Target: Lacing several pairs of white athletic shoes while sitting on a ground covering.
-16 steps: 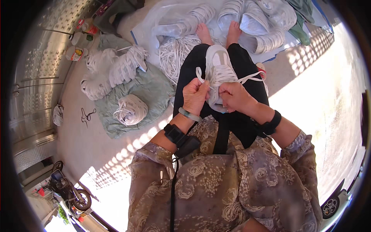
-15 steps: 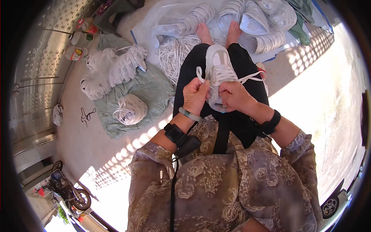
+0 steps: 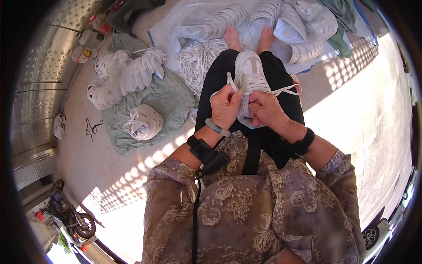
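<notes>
A white sneaker (image 3: 249, 66) lies on my lap between my thighs, toe pointing away from me. Flat white lace crosses its upper in several rows. On its left side my left hand (image 3: 225, 105) pinches a shoelace (image 3: 230, 80), whose loop sticks up above the thumb. My right hand (image 3: 267, 108) is closed at the shoe's opening, fingers curled by the eyelets; what lies inside them is hidden. Another lace end (image 3: 288, 90) loops out to the right over my black trouser leg.
A pile of loose white laces (image 3: 200, 66) lies beyond my left knee. Rows of white shoes (image 3: 303, 48) rest on plastic sheeting ahead. At left, a green cloth (image 3: 118, 119) carries a single shoe (image 3: 144, 122) and a row of laced shoes (image 3: 127, 75). A motorcycle (image 3: 72, 215) stands lower left.
My left hand has shifted slightly, and the lace loop above it now stands more upright. My right hand stays at the shoe's opening, its fingers a little changed. The whole view has tilted slightly.
</notes>
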`<move>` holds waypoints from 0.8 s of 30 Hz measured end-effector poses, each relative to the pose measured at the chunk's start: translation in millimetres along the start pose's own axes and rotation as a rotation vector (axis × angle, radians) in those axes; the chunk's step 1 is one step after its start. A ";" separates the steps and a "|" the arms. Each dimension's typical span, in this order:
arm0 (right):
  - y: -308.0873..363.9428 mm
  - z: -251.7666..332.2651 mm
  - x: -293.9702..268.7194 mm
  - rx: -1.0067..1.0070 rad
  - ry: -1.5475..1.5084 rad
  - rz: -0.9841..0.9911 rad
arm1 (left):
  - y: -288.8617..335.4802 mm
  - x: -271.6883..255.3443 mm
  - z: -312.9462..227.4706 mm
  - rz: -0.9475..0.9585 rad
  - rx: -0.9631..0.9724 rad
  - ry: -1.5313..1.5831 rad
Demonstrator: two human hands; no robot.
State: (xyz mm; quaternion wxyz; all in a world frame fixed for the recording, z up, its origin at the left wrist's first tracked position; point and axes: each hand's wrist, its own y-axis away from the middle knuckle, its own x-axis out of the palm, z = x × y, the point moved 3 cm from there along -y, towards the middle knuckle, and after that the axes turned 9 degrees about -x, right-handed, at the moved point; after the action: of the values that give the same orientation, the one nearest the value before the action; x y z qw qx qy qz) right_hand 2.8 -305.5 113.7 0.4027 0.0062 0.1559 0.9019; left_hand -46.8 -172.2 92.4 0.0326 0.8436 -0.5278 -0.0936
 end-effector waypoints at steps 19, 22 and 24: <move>-1.6 -6.3 0.3 0.041 -0.051 0.047 | -1.4 -4.1 -2.9 -0.075 0.345 -0.448; -2.0 -8.2 1.5 0.046 -0.082 0.042 | 3.6 -2.7 -3.8 -0.053 0.345 -0.475; -2.2 -7.8 1.4 0.016 -0.095 0.018 | 5.4 -1.4 -4.9 -0.043 0.368 -0.464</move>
State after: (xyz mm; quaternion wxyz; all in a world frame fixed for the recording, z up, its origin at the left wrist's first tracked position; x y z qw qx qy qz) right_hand 2.4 -305.3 105.5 0.4014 0.0536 0.1436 0.9030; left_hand -51.3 -173.5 98.3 -0.2444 0.8022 -0.5114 -0.1874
